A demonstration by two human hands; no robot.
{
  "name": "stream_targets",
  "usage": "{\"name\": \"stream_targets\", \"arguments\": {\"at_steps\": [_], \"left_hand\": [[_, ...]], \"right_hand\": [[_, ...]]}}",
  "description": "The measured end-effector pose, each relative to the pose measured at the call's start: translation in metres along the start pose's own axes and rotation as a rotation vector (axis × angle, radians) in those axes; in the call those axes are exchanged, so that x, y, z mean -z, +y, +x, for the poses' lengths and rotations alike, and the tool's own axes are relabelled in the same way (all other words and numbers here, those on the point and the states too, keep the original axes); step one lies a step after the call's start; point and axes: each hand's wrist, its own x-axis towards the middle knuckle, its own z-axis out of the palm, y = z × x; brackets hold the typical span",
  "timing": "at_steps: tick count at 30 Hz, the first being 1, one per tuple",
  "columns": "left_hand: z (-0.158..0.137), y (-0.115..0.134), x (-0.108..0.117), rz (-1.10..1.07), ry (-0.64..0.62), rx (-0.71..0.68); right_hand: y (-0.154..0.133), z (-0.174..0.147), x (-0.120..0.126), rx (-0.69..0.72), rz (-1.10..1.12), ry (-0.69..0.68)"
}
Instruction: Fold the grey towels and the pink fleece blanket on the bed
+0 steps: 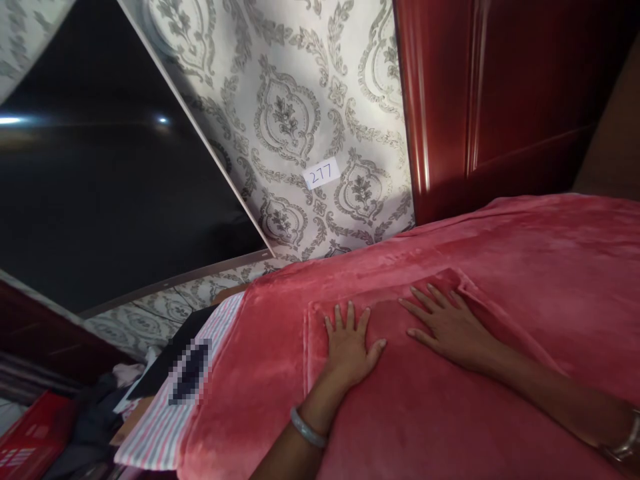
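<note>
My left hand point(349, 345) lies flat on a folded piece of red plush fabric point(385, 400), fingers spread, close to its left edge. To the right, my right hand point(447, 325) also presses flat on this fabric near its far corner, fingers apart. The folded piece rests on a larger red plush blanket point(560, 260) of the same colour. Its near edge is out of view. Neither hand grips anything. A bracelet shows on each wrist.
A striped cloth point(160, 427) shows beyond the blanket's left edge, with a blurred dark patch on it. A large black screen point(115, 180) stands at the left. Behind are patterned wallpaper with a paper label point(321, 173) and a dark red wooden panel point(490, 100). A red box point(37, 427) sits lower left.
</note>
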Motion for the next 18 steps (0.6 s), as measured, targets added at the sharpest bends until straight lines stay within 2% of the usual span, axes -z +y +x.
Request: {"name": "stream_targets", "arguments": {"at_steps": [6, 13, 18], "left_hand": [[-0.002, 0.0, 0.005, -0.036, 0.014, 0.025], [-0.004, -0.002, 0.01, -0.109, 0.019, 0.034], [-0.009, -0.012, 0.028, -0.194, -0.021, 0.02]], "right_hand": [[-0.002, 0.001, 0.007, -0.051, 0.016, -0.04], [0.006, 0.002, 0.014, -0.119, 0.025, 0.044], [0.02, -0.004, 0.027, -0.086, 0.049, 0.089]]}}
